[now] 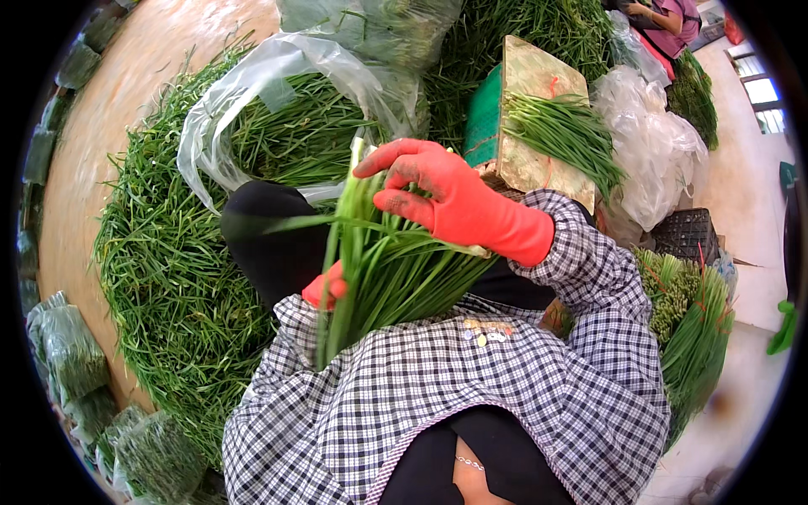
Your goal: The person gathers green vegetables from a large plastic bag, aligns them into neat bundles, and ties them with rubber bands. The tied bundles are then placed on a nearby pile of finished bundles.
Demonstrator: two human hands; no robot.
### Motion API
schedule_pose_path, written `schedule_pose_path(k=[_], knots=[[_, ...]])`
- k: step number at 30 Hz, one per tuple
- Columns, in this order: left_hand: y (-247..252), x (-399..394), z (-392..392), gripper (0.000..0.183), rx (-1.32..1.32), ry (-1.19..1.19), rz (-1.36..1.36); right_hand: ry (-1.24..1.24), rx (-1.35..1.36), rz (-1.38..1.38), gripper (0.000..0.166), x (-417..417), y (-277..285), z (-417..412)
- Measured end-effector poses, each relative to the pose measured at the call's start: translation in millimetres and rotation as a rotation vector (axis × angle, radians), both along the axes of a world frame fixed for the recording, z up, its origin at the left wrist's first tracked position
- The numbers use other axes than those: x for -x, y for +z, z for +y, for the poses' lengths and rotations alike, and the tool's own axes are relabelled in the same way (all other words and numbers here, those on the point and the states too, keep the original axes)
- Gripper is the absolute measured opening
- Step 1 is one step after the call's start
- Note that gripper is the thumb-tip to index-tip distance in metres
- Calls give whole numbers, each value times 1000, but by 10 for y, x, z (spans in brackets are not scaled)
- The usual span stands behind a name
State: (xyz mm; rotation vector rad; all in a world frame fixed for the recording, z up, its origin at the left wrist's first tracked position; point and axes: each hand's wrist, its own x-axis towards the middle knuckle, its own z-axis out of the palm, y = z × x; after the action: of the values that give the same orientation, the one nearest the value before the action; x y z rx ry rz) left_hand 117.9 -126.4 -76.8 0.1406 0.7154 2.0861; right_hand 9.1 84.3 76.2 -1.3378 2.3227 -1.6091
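A loose bunch of long green leafy stalks (404, 278), which look like garlic chives, lies over my lap. My left hand (325, 287), in a red glove, is mostly hidden behind the stalks at their left side, so its grip cannot be made out. Above the bunch my right hand (429, 189), also in a red glove stained at the fingertips, has its fingers curled by the pale stalk ends; whether it pinches any is unclear. To the right, another bunch of stalks (562, 132) rests on a worn board (543, 69) with a red tie beneath it.
A large heap of loose greens (183, 265) spreads at the left, beside an open clear plastic bag (202, 139) holding more. Tied bundles (694, 334) stand at the right near a black crate (685, 233) and crumpled plastic bags (650, 139). Another person (672, 22) sits at the top right.
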Motion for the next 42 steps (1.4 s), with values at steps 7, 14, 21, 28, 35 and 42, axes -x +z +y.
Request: schedule_pose_path(k=[7, 14, 21, 28, 35, 42], knots=[[-337, -76, 0, 71, -38, -11, 100, -237, 81, -238, 17, 556, 610, 232], [-580, -221, -122, 80, -48, 175, -100, -613, -107, 78, 57, 861, 439, 994], [456, 97, 122, 83, -79, 186, -1, -202, 733, -1001, 117, -923, -867, 840], [1093, 339, 237, 98, 511, 90, 461, -185, 990, -1097, 60, -662, -554, 161], [1029, 664, 222, 69, 403, 243, 212, -341, 729, -741, 63, 361, -339, -178], [1007, 1243, 472, 62, 701, 479, 665, -386, 546, -532, 91, 136, -229, 119]])
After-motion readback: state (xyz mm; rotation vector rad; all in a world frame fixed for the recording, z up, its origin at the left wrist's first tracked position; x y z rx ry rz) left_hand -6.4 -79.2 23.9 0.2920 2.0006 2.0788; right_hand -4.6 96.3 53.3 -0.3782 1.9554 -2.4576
